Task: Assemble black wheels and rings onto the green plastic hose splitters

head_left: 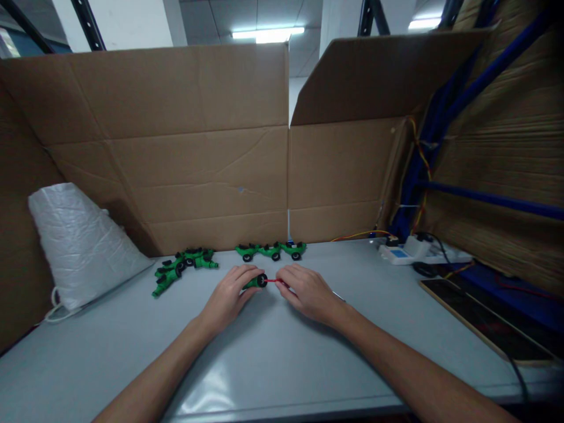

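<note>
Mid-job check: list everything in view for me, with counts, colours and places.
toy vehicle: one, green and black, in the left hand
thin rod: one, red, in the right hand's grasp
toy row: three, green and black, back centre
toy cluster: several overlapping, count unclear, green and black, back left
thin metal piece: one, silver, by the right wrist
bag: one, white, left
table: one, grey, beneath
cardboard walls: several, brown, around the table
power strip: one, white, back right
flat panel: one, black, right
frame: one, blue, right
cables: several, yellow, red and black, right
ceiling lights: two, white, top
left hand: one, bare, centre
right hand: one, bare, centre
</note>
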The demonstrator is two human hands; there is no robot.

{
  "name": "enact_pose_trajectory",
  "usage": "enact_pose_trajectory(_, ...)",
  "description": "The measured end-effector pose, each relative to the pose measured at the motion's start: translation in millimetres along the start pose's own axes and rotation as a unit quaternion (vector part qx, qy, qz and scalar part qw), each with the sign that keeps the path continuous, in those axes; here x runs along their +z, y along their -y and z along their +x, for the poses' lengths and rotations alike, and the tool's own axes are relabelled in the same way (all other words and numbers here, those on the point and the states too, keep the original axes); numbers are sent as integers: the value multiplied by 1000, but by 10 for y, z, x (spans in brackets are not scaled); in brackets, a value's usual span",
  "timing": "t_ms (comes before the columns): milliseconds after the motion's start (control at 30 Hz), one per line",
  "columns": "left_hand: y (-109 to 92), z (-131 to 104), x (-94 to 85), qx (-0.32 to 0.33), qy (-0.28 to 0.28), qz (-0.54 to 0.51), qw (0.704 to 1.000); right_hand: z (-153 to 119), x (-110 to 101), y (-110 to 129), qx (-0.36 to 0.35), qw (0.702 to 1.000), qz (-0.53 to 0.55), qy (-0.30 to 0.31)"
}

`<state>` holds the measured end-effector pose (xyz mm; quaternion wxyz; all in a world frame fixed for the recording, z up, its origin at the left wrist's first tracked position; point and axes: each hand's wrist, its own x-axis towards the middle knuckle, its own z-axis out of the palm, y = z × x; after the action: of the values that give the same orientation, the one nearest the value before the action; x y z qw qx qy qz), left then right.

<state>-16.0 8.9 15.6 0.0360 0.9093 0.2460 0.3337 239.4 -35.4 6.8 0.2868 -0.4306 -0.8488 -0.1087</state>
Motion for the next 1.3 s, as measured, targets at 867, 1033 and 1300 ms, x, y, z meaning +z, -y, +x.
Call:
enact_pose_trajectory(867,-106,16,-71,-11,-3,-19,1000,0,-43,25,15,999,-32,-37)
enact_pose_trajectory(1033,-87,10,-53,-6,-6,-1,1000,1,-53,37,-5,997,-63,-43)
enact_pose_trajectory(1300,-157,34,-45,-13,25,3,1000,19,-107,80,-27,991,-125,-43)
